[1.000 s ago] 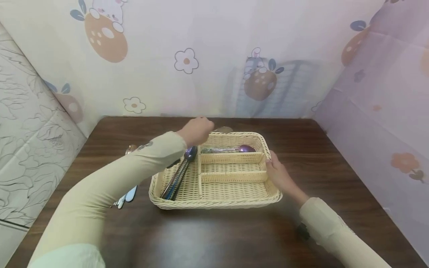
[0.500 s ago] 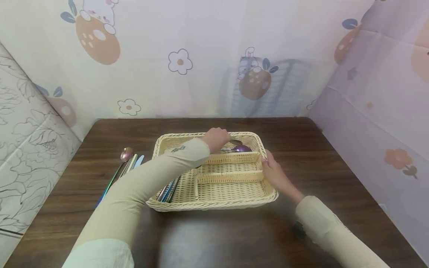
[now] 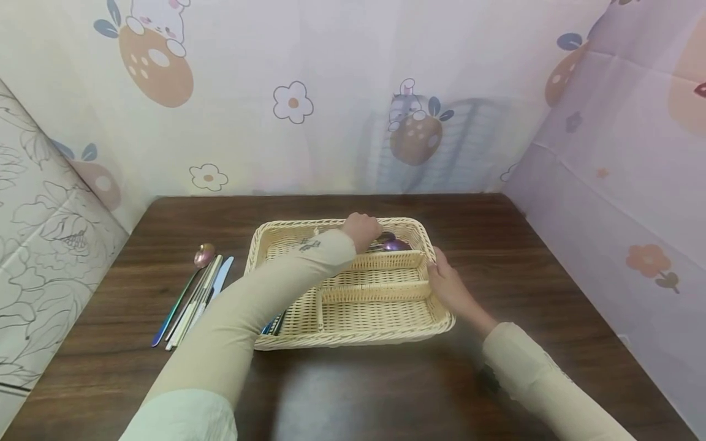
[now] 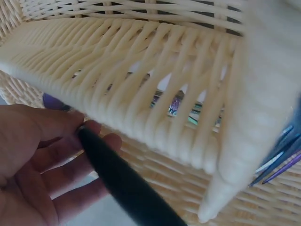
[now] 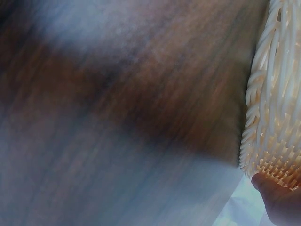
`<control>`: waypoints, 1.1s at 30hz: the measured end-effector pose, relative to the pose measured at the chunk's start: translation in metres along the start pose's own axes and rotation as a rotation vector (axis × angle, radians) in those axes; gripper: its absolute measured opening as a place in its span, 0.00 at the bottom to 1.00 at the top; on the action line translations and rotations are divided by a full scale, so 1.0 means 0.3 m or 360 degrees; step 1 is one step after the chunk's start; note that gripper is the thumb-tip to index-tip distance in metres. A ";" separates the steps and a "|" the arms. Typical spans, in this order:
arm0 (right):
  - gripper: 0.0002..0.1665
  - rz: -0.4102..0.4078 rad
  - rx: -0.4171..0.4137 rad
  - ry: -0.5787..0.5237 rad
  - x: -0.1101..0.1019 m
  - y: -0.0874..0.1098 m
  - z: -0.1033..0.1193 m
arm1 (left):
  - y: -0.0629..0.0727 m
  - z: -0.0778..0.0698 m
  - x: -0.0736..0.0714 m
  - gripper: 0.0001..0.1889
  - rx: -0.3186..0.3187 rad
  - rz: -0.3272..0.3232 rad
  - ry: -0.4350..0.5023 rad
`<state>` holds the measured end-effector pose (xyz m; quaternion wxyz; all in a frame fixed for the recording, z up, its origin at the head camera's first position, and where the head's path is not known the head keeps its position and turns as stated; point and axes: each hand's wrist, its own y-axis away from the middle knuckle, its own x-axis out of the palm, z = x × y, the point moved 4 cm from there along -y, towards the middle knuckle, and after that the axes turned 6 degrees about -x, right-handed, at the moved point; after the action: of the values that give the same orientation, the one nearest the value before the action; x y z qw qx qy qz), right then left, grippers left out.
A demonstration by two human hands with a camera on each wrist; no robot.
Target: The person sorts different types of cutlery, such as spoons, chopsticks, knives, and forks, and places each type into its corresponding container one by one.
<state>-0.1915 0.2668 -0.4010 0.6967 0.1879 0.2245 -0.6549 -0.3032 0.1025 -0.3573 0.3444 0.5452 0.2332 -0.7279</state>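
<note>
Two bare hands were at one cream wicker basket (image 3: 353,338), which sat near the middle of a dark wooden desk (image 3: 480,226). The basket had four compartments: one long one on its left side, and three on its right, ranged front to back. Clock positions are taken from the basket's middle. At twelve o'clock was the left hand (image 3: 361,231), its grip grasping one dark handle (image 4: 127,183), pinched between thumb and fingers. At three o'clock the right hand (image 3: 449,285) was clasped on the basket's side, thumb over the rim.

The far right compartment, towards one o'clock, held one purple spoon (image 3: 396,245). One darker spoon bowl (image 3: 387,236) showed just beside the left hand — whether it belonged to the pinched handle could not be told. At eight o'clock, in the long compartment, lay a few blue and dark handles (image 3: 279,323), partly hidden by one of two cream sleeves (image 3: 242,312).

On the desk at nine o'clock, apart from the basket, lay one pink-bowled spoon (image 3: 204,256) with a green-to-blue handle, one pale knife (image 3: 222,275) and, between them, several slim rods (image 3: 194,305) — packed too closely to count.
</note>
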 end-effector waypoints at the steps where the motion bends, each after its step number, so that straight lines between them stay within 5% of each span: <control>1: 0.29 -0.0001 0.0000 0.0005 0.000 -0.001 -0.001 | -0.003 -0.001 0.001 0.10 -0.0007 0.0007 -0.0023; 8: 0.29 -0.0012 -0.0016 0.0045 -0.004 -0.002 -0.001 | -0.023 -0.008 -0.001 0.11 -0.0056 0.0050 -0.0076; 17: 0.28 -0.0033 -0.0028 0.0042 -0.004 0.003 0.003 | -0.038 -0.029 -0.003 0.09 -0.0004 -0.0037 0.0125; 25: 0.28 -0.0048 -0.0067 0.0068 0.008 0.001 0.009 | -0.038 -0.021 0.034 0.09 -0.0095 0.0006 0.0270; 33: 0.29 -0.0051 -0.0046 0.0083 -0.001 -0.001 0.004 | 0.000 0.013 -0.015 0.10 -0.0048 0.0142 0.0440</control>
<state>-0.1917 0.2663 -0.3998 0.6828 0.1911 0.2550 -0.6574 -0.3048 0.1008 -0.3519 0.3493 0.6447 0.2648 -0.6263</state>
